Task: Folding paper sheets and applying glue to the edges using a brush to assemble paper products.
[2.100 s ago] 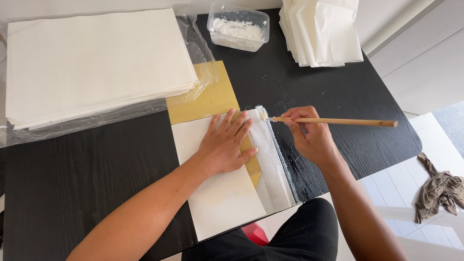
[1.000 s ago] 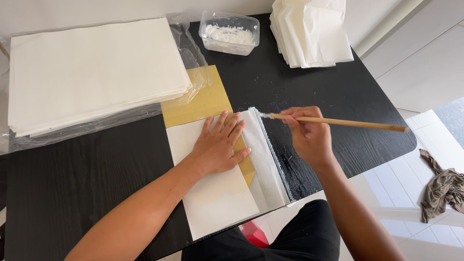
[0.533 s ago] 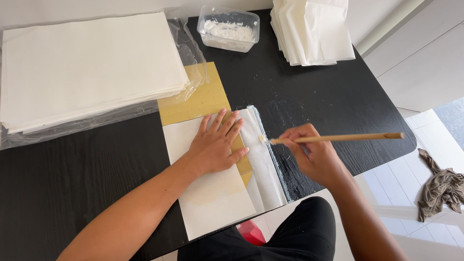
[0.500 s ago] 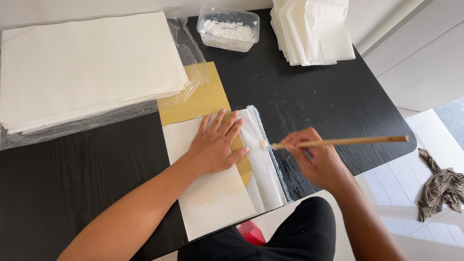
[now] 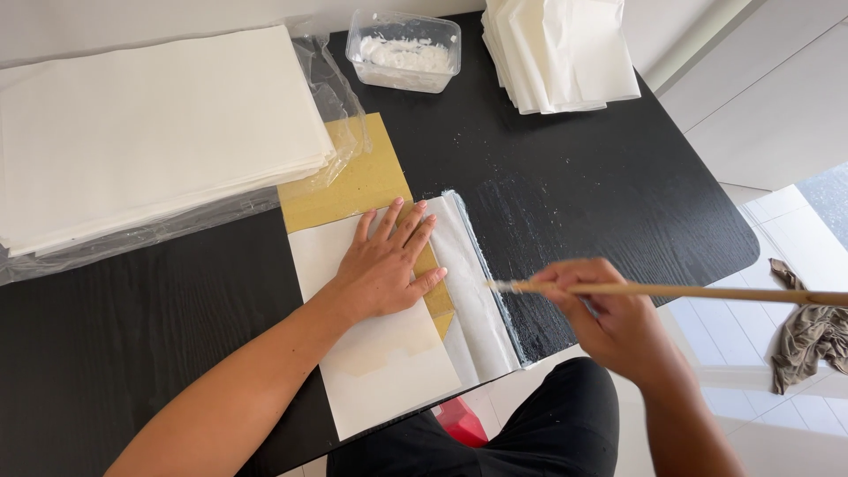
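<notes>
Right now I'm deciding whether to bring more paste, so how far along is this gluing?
Done: folded white sheets are stacked at the table's far edge. In hand: the left hand presses a white sheet over the yellow board, while the right hand holds the brush at the exposed strip. Left: a thick flat stack. The tub holds paste.

Place: probably a home craft corner, though little of the room shows
Surface: black wood-grain surface [image 5: 132, 318] smeared with paste
Supplies: white paper stacks [image 5: 150, 132], tub of white paste [image 5: 405, 51]
Floor: pale tiles [image 5: 751, 371] with a crumpled rag [image 5: 808, 331]
</notes>
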